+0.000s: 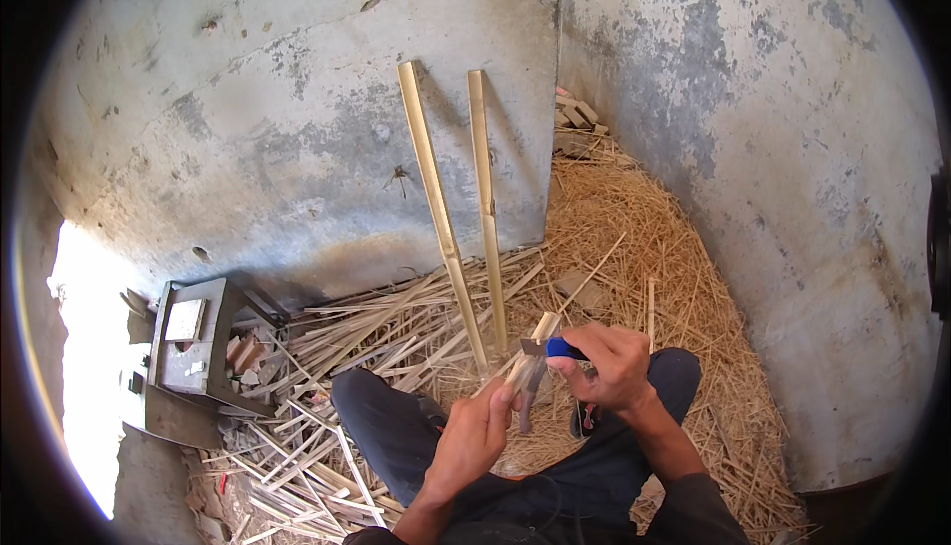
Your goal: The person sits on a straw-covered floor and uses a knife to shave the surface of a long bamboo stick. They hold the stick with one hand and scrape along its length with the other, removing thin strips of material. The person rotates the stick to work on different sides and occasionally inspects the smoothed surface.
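My right hand (616,362) is closed round the blue handle of a knife (563,349). Its dark blade lies across a short split bamboo piece (545,326), near the upper end. Lower down, my left hand (470,438) is closed on that same piece, which tilts up and to the right. Just beside it, between my legs, a brownish rod-like thing (529,408) shows in part; its kind is unclear. Past my hands, two long bamboo strips (428,163) (482,159) lean upright against the wall.
Bamboo slats (367,322) lie heaped ahead and to the left. Thin shavings (634,208) cover the floor to the right. A grey metal box-like stand (198,372) is at the left, with broken bricks (245,355) beside it. Worn walls (297,129) close in ahead and right.
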A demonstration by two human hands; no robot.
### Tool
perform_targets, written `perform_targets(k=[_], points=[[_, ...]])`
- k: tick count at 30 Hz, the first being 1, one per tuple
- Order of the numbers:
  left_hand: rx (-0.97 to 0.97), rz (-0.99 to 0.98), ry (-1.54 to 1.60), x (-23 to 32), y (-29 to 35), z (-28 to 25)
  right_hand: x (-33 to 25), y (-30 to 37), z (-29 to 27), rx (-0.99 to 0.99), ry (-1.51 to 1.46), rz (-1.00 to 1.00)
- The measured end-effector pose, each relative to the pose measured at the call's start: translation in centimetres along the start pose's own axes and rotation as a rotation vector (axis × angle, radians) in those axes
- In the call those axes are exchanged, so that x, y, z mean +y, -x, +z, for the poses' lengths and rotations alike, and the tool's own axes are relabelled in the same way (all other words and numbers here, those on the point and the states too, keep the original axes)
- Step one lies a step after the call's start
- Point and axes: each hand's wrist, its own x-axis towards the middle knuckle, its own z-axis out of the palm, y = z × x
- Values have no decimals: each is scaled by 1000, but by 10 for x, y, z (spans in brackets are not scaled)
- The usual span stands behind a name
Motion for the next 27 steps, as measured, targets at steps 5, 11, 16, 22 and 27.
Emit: perform_targets(k=[5, 11, 16, 22, 27], points=[[6, 3, -27, -8, 18, -2, 40, -7, -15, 285, 38, 221], [46, -41, -14, -3, 12, -1, 16, 6, -16, 81, -121, 102], [36, -24, 39, -2, 9, 3, -9, 7, -3, -7, -148, 24], [177, 54, 30, -1, 8, 10, -9, 8, 0, -13, -120, -4], [169, 25, 18, 0, 8, 11, -9, 4, -5, -45, -72, -30]])
